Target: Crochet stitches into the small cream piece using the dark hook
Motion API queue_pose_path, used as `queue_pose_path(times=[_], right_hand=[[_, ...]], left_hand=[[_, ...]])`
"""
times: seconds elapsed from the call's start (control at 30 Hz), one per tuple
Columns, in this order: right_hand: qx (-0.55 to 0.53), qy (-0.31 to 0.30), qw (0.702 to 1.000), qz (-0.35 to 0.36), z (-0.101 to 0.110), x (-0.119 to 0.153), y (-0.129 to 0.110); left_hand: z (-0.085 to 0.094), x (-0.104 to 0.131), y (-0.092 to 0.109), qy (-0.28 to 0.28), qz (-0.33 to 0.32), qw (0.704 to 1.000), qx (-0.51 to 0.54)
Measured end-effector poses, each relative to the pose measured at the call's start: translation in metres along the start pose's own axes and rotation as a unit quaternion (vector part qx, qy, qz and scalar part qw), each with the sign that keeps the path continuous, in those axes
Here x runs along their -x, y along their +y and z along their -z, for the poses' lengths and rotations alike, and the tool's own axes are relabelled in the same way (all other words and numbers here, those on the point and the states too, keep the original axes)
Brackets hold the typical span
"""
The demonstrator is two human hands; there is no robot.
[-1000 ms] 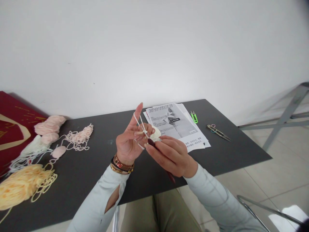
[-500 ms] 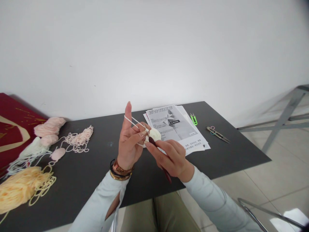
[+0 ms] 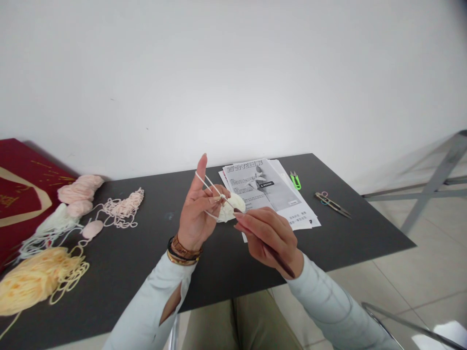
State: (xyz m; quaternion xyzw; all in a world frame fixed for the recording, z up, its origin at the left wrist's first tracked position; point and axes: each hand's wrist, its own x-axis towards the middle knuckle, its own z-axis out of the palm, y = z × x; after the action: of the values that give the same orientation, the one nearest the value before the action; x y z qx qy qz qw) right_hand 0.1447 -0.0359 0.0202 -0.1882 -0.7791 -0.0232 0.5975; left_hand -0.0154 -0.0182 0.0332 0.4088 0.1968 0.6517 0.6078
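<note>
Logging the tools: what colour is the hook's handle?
The handle is dark reddish-brown, best seen in the head view.

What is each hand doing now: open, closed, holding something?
Left hand: closed, pinching pale yarn.
Right hand: closed, holding a dark-handled tool.

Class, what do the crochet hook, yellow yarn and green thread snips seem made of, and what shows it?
Crochet hook: smooth, dark handle, perhaps lacquered wood or plastic; slim, straight shaft suggests metal.
Yellow yarn: soft matt fibre, judging by loose, looping strands; cotton or acrylic, unclear.
Green thread snips: handle probably plastic, from its bright, even colour; greyish blades look metallic.
</note>
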Motion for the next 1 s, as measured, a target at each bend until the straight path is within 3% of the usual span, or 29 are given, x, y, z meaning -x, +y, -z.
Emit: queue_pose_path(times=[0.2, 0.3, 0.4, 0.57, 0.67, 0.73, 0.87, 1.0], right_hand=[[-0.092, 0.016, 0.988, -0.125, 0.007, -0.017, 0.005], [-0.182, 0.047, 0.950, -0.248, 0.007, -0.026, 0.017], [-0.304, 0.075, 0.878, -0.362, 0.002, -0.032, 0.031], [-0.466, 0.076, 0.720, -0.509, -0.007, -0.029, 0.046], [-0.521, 0.056, 0.643, -0.559, -0.010, -0.022, 0.048], [-0.546, 0.040, 0.610, -0.573, -0.012, -0.019, 0.048], [-0.565, 0.033, 0.586, -0.580, -0.018, -0.017, 0.041], [-0.554, 0.074, 0.600, -0.572, -0.022, -0.016, 0.035]], left_hand=[[0.001, -0.002, 0.003, -0.027, 0.047, 0.998, 0.016], [0.000, -0.003, 0.003, -0.028, 0.067, 0.997, 0.034], [-0.001, -0.004, 0.003, -0.015, 0.076, 0.996, 0.046], [0.000, -0.005, 0.002, -0.018, 0.075, 0.996, 0.040], [0.000, -0.004, -0.001, -0.027, 0.064, 0.997, 0.041], [0.000, -0.003, -0.002, -0.024, 0.066, 0.996, 0.052], [0.000, -0.002, -0.004, -0.008, 0.079, 0.995, 0.067], [0.002, -0.001, -0.006, -0.013, 0.078, 0.994, 0.074]])
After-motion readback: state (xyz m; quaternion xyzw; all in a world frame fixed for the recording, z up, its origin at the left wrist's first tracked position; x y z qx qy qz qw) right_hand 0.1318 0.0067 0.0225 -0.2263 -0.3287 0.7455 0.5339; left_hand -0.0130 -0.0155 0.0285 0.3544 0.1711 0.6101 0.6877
